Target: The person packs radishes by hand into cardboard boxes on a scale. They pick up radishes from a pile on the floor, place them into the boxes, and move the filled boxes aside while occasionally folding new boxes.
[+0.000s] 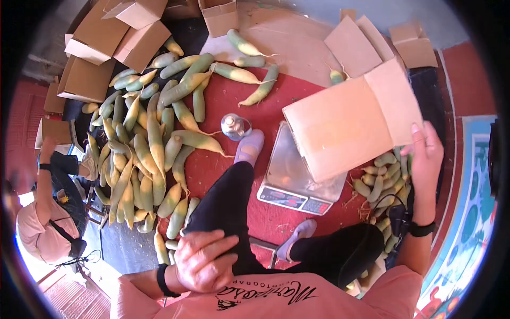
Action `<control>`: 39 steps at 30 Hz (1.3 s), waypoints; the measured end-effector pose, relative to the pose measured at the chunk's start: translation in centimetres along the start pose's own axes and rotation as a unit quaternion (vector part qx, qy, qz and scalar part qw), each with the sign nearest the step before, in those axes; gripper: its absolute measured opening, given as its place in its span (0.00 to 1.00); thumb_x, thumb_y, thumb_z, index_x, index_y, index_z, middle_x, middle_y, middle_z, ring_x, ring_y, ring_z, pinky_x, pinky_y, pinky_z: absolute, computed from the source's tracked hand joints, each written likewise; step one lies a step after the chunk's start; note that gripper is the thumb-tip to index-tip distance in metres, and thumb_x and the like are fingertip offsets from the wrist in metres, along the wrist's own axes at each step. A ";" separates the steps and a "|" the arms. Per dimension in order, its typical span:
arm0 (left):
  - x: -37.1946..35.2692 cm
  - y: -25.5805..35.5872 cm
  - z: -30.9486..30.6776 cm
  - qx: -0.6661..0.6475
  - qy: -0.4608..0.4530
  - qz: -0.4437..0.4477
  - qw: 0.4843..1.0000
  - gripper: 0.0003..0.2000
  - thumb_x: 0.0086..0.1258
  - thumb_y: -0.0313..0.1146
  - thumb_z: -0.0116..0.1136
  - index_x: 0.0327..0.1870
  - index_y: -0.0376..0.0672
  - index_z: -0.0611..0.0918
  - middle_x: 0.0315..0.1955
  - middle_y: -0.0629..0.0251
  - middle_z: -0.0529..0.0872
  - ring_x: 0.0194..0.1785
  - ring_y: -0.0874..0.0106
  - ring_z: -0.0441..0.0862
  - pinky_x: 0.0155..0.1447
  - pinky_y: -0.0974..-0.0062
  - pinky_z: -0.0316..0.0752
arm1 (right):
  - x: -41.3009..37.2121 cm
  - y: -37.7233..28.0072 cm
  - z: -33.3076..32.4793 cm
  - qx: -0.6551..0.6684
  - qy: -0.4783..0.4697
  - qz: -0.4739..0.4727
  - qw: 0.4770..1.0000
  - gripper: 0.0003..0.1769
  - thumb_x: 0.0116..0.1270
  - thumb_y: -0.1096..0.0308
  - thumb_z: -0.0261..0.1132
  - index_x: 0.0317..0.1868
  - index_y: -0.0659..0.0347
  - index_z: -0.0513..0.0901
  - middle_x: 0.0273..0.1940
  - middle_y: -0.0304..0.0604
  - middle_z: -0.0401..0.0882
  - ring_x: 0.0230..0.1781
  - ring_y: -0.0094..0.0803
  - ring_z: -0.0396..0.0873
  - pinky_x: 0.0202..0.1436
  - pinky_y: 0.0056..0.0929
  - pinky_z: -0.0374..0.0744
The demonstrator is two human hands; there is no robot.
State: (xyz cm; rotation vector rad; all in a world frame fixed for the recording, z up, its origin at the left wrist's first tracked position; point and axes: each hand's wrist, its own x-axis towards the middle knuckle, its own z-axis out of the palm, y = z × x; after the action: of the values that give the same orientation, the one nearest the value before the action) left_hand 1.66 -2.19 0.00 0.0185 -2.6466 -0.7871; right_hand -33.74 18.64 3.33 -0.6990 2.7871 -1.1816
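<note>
**A:** Cardboard box [340, 127]: where is it?

**B:** On the digital scale [289, 183], with its flaps open. The right hand [426, 154] grips the edge of the flap on its own side, fingers curled over the cardboard.

**A:** And the other of the two hands?

**B:** The left hand [204, 261] rests on the person's own thigh. Its fingers are loosely bent, and it holds nothing that I can see.

**A:** What lies around them?

**B:** Ahead of the left hand there's a big heap of long green-and-pale radishes [149, 154] on the red floor mat [223, 101]. A smaller heap [380, 178] lies just under the right hand, beside the scale. A metal flask [234, 126] stands between the big heap and the scale, close to a purple shoe [249, 148].

**A:** Anything farther off?

**B:** Empty cartons [117, 37] are stacked beyond the big heap, far ahead of the left hand. Another person [45, 223] sits well out to the left of it.
</note>
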 end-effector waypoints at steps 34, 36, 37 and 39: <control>-4.8 1.8 0.3 0.112 0.159 0.007 0.981 0.05 0.51 0.22 0.57 0.30 0.41 0.78 0.40 0.63 0.82 0.49 0.61 0.77 0.51 0.65 0.71 | -17.9 9.2 5.2 -0.365 -0.287 -0.056 0.884 0.14 0.56 0.64 0.64 0.40 0.61 0.82 0.38 0.53 0.82 0.44 0.48 0.79 0.50 0.44 0.75; -4.8 1.8 0.3 0.112 0.160 0.009 0.981 0.05 0.51 0.22 0.57 0.30 0.41 0.78 0.40 0.63 0.82 0.49 0.61 0.77 0.51 0.65 0.71 | -18.3 9.4 4.4 -0.368 -0.283 -0.068 0.883 0.13 0.56 0.64 0.64 0.40 0.62 0.83 0.38 0.53 0.82 0.43 0.48 0.79 0.48 0.43 0.76; -4.8 1.8 0.3 0.114 0.161 0.009 0.980 0.05 0.51 0.22 0.57 0.30 0.41 0.78 0.40 0.63 0.83 0.49 0.61 0.77 0.50 0.65 0.71 | -18.5 10.2 4.0 -0.370 -0.276 -0.051 0.886 0.14 0.56 0.64 0.64 0.40 0.62 0.82 0.39 0.53 0.82 0.44 0.48 0.79 0.49 0.43 0.76; -4.7 1.9 0.5 0.110 0.160 0.011 0.981 0.05 0.51 0.22 0.57 0.29 0.41 0.78 0.39 0.63 0.83 0.49 0.60 0.78 0.50 0.64 0.71 | -18.8 11.7 3.5 -0.372 -0.268 -0.031 0.888 0.14 0.56 0.64 0.64 0.41 0.62 0.82 0.40 0.54 0.82 0.45 0.48 0.79 0.50 0.43 0.76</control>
State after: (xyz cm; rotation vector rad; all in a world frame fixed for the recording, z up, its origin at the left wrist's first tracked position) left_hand 5.99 0.26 -0.99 0.1617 -2.4067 -0.4375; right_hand -20.77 31.28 -9.86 -0.9611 2.6456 0.1582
